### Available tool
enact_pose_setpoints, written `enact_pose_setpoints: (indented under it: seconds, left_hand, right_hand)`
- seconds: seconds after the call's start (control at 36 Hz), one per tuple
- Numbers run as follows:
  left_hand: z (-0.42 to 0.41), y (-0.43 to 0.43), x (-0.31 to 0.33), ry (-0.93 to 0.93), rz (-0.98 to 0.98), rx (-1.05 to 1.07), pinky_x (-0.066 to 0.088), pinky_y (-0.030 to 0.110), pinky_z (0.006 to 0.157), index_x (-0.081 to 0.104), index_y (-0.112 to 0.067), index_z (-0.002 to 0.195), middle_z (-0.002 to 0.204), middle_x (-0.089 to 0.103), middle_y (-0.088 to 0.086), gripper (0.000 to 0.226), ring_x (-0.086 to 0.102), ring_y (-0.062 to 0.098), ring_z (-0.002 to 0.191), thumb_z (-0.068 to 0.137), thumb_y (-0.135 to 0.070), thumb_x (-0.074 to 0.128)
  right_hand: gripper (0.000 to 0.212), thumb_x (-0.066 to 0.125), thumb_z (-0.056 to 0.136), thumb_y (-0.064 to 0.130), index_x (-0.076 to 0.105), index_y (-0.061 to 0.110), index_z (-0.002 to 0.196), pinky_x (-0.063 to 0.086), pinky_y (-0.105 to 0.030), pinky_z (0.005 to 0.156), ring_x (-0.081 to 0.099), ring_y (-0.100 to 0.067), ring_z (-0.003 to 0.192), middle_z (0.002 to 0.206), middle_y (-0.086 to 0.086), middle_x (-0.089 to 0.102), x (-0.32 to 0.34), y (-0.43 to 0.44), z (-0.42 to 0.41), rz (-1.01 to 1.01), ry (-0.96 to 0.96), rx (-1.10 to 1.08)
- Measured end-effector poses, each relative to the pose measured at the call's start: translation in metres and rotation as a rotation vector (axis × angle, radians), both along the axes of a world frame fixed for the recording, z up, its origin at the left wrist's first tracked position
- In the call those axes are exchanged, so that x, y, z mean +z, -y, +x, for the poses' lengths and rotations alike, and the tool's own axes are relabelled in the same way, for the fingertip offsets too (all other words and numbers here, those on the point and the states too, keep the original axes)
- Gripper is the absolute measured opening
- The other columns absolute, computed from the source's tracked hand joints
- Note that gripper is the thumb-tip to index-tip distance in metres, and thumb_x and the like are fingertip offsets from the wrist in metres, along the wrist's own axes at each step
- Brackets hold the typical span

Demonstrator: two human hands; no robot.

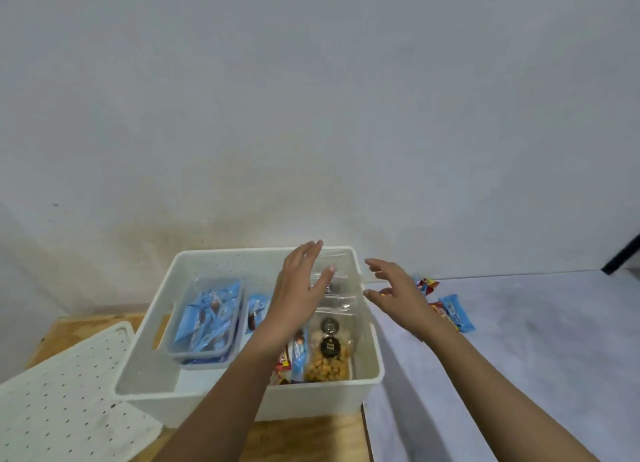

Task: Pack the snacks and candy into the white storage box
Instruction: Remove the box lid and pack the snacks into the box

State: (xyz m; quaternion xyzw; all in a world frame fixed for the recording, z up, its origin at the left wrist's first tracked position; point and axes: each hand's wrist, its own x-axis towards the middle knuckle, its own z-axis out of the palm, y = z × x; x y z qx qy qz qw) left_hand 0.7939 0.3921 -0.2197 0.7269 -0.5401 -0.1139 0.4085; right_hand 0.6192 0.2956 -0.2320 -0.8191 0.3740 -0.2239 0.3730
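The white storage box [375,354] stands on the wooden table. Inside it on the left is a clear tub of blue candy packets [207,317]. On the right side lie clear bags of nuts [329,354] and beside them blue and red wrapped snacks [294,356]. My left hand [299,288] hovers open over the box's right half, fingers spread above the clear bags. My right hand [394,288] is open just past the box's right rim, holding nothing. Several loose wrapped candies [453,311] lie on the grey surface to the right, partly hidden by my right hand.
A white perforated lid [62,392] lies on the table at the lower left. A pale wall rises right behind the box. A grey surface [519,357] runs along the right. A dark bar [623,253] leans at the far right edge.
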Motion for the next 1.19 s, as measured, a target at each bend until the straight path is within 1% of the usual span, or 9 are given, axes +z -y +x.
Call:
enact_pose_setpoints:
  seconds: [0.06, 0.25, 0.33, 0.39, 0.44, 0.58, 0.69, 0.86, 1.19]
  left_hand:
    - [-0.028, 0.023, 0.004, -0.018, -0.023, -0.064, 0.023, 0.030, 0.115, 0.034, -0.026, 0.141, 0.147, 0.033, -0.003, 0.051, 0.023, 0.009, 0.138, 0.094, -0.040, 0.047]
    - [-0.122, 0.093, -0.016, -0.056, -0.041, -0.180, 0.027, 0.030, 0.113, 0.038, -0.022, 0.139, 0.144, 0.037, -0.004, 0.048, 0.026, 0.006, 0.136, 0.094, -0.033, 0.050]
    - [-0.149, 0.110, -0.044, -0.089, -0.001, -0.157, 0.032, 0.034, 0.111, 0.041, -0.016, 0.138, 0.141, 0.041, 0.003, 0.053, 0.032, 0.011, 0.133, 0.090, -0.036, 0.048]
    - [-0.164, 0.114, -0.069, -0.087, 0.023, -0.110, 0.028, 0.024, 0.111, 0.042, -0.011, 0.137, 0.139, 0.045, 0.006, 0.061, 0.036, 0.010, 0.128, 0.084, -0.043, 0.046]
    - [-0.176, 0.116, -0.099, -0.026, 0.109, -0.062, 0.022, 0.018, 0.110, 0.031, -0.014, 0.143, 0.147, 0.036, 0.003, 0.068, 0.029, 0.009, 0.134, 0.086, -0.047, 0.049]
    - [-0.192, 0.116, -0.173, 0.241, 0.412, -0.017, -0.004, 0.041, 0.116, -0.008, -0.031, 0.145, 0.153, -0.014, -0.005, 0.088, -0.013, 0.013, 0.143, 0.079, -0.069, 0.036]
    - [-0.196, 0.124, -0.201, 0.425, 0.507, 0.038, -0.003, 0.055, 0.109, 0.011, -0.027, 0.149, 0.155, 0.015, 0.007, 0.083, 0.002, 0.023, 0.143, 0.083, -0.075, 0.022]
    - [-0.176, 0.151, -0.213, 0.498, 0.370, 0.023, -0.010, 0.061, 0.110, 0.015, -0.030, 0.148, 0.158, 0.004, 0.003, 0.077, 0.001, 0.026, 0.146, 0.085, -0.071, 0.033]
    - [-0.130, 0.190, -0.219, 0.398, 0.306, 0.072, 0.007, 0.061, 0.113, 0.028, -0.027, 0.144, 0.151, 0.031, 0.006, 0.067, 0.015, 0.030, 0.143, 0.087, -0.062, 0.037]
  right_hand:
    - [0.052, 0.063, 0.087, 0.017, 0.043, 0.025, 0.134, 0.040, -0.016, 0.088, 0.046, -0.008, 0.113, 0.128, 0.003, 0.045, 0.000, 0.017, -0.027, -0.002, -0.009, -0.043]
    - [0.048, 0.061, 0.088, 0.017, 0.045, 0.022, 0.133, 0.043, -0.029, 0.088, 0.049, -0.013, 0.110, 0.126, 0.001, 0.047, -0.029, 0.077, -0.119, 0.059, -0.095, -0.142]
    - [0.050, 0.059, 0.089, 0.017, 0.041, 0.021, 0.136, 0.037, -0.026, 0.095, 0.046, -0.018, 0.120, 0.131, -0.002, 0.046, -0.055, 0.099, -0.150, 0.110, -0.139, -0.139]
    - [0.055, 0.058, 0.090, 0.019, 0.035, 0.022, 0.140, 0.033, -0.024, 0.098, 0.042, -0.018, 0.126, 0.135, -0.003, 0.042, -0.074, 0.110, -0.166, 0.123, -0.174, -0.126]
    - [0.062, 0.058, 0.091, 0.024, 0.026, 0.023, 0.144, 0.027, -0.021, 0.101, 0.035, -0.017, 0.131, 0.141, -0.002, 0.036, -0.094, 0.119, -0.177, 0.115, -0.215, -0.106]
    - [0.078, 0.044, 0.087, 0.059, 0.012, 0.021, 0.148, 0.013, -0.030, 0.116, 0.009, -0.021, 0.144, 0.156, -0.006, 0.014, -0.145, 0.134, -0.187, -0.035, -0.323, -0.005]
    - [0.086, 0.040, 0.080, 0.073, 0.007, 0.029, 0.147, 0.020, -0.049, 0.116, 0.011, -0.031, 0.145, 0.156, -0.013, 0.014, -0.184, 0.146, -0.181, -0.177, -0.369, 0.036]
    - [0.072, 0.023, 0.089, 0.068, 0.016, 0.024, 0.146, 0.014, -0.056, 0.112, 0.009, -0.028, 0.144, 0.154, -0.011, 0.014, -0.204, 0.167, -0.161, -0.339, -0.332, 0.120]
    - [0.067, 0.038, 0.090, 0.061, 0.032, 0.022, 0.144, 0.025, -0.045, 0.114, 0.034, -0.028, 0.137, 0.147, -0.010, 0.038, -0.211, 0.206, -0.128, -0.451, -0.247, 0.155]
